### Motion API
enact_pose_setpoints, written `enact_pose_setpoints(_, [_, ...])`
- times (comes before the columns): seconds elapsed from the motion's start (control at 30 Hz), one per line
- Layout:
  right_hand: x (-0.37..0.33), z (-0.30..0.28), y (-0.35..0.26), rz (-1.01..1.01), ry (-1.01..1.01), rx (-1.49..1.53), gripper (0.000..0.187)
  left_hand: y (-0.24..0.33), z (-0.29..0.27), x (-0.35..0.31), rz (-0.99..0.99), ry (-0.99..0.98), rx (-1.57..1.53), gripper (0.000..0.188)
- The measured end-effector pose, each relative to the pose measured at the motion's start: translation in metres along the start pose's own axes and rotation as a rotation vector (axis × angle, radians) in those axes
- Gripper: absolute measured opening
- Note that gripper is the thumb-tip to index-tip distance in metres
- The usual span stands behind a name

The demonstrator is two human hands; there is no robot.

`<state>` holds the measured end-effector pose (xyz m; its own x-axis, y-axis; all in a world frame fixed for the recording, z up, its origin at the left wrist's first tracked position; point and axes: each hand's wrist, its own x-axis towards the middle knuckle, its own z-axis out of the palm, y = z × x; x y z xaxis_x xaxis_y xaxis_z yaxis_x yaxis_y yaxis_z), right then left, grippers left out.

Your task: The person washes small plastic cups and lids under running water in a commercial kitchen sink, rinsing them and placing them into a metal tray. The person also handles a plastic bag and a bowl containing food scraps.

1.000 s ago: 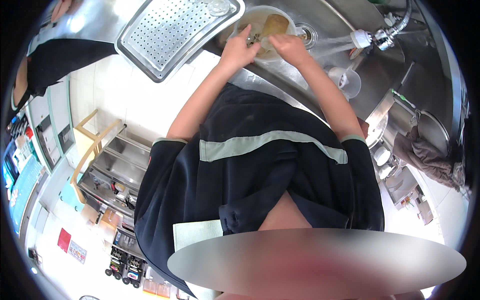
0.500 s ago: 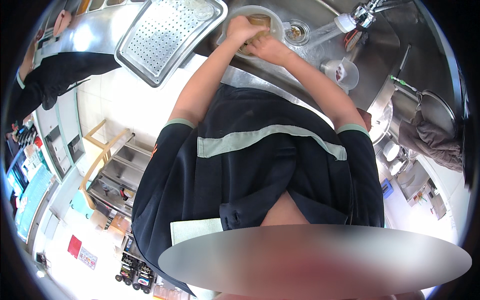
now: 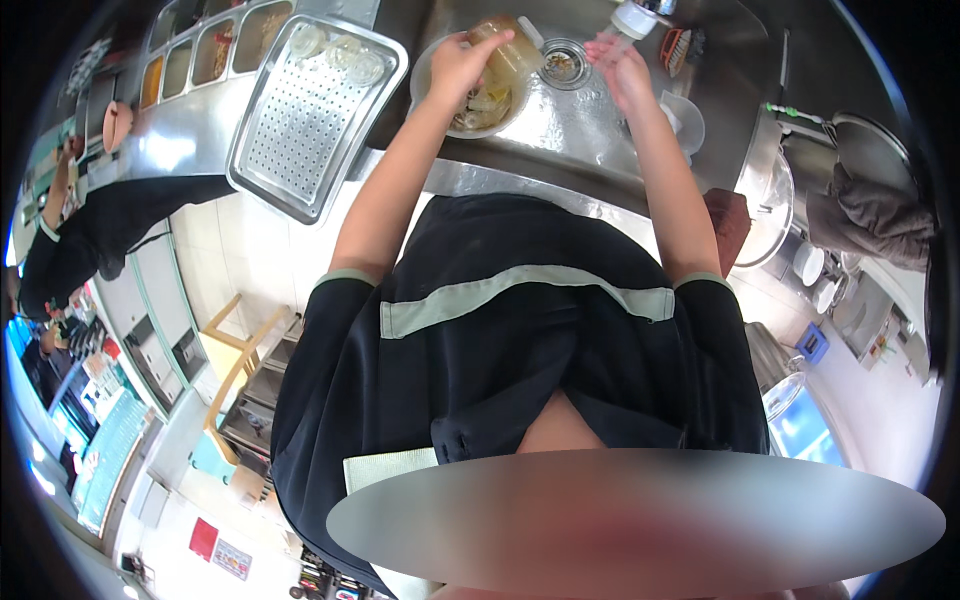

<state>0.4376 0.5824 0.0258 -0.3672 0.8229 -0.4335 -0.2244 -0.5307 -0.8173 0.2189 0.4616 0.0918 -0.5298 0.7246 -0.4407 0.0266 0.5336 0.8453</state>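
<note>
My left hand holds a clear plastic cup tilted over a round bowl full of other cups and wash water in the steel sink. My right hand is open under the white faucet head, fingers spread, holding nothing. The sink drain lies between the two hands. A clear cup sits in the sink to the right of my right forearm.
A perforated steel tray with a few clear lids lies left of the sink. Food containers line the counter at far left. Another person in dark clothes stands at left. A grey cloth and pots sit at right.
My hands have parted: the right hand left the cup and moved right under the faucet, while the left hand kept the cup over the bowl.
</note>
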Motion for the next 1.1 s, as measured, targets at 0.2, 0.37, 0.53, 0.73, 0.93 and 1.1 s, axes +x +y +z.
enact_pose_setpoints(0.2, [-0.02, -0.018, -0.014, -0.256, -0.173, -0.902, 0.048, 0.025, 0.073, 0.045, -0.364, -0.53, -0.109, 0.049])
enact_pose_setpoints(0.37, [-0.054, -0.043, -0.017, -0.227, -0.152, -1.139, 0.053, 0.02, 0.119, 0.06, -0.532, -0.788, 0.076, 0.052])
enact_pose_setpoints(0.53, [-0.043, -0.062, -0.007, -0.204, -0.084, -1.175, 0.05, 0.016, 0.148, 0.052, -0.469, -0.639, 0.148, 0.053])
enact_pose_setpoints(0.73, [-0.022, -0.021, -0.01, -0.22, -0.052, -1.184, 0.046, 0.012, 0.121, 0.065, 0.465, -0.2, 0.37, 0.031])
enact_pose_setpoints(0.93, [-0.046, -0.056, 0.05, 0.115, -0.049, -0.72, 0.051, -0.027, 0.192, 0.068, 0.503, -0.129, 0.161, 0.008])
enact_pose_setpoints(1.1, [-0.012, -0.052, 0.034, 0.01, 0.097, -0.805, 0.038, 0.007, 0.188, 0.051, 0.005, -0.317, -0.378, 0.011])
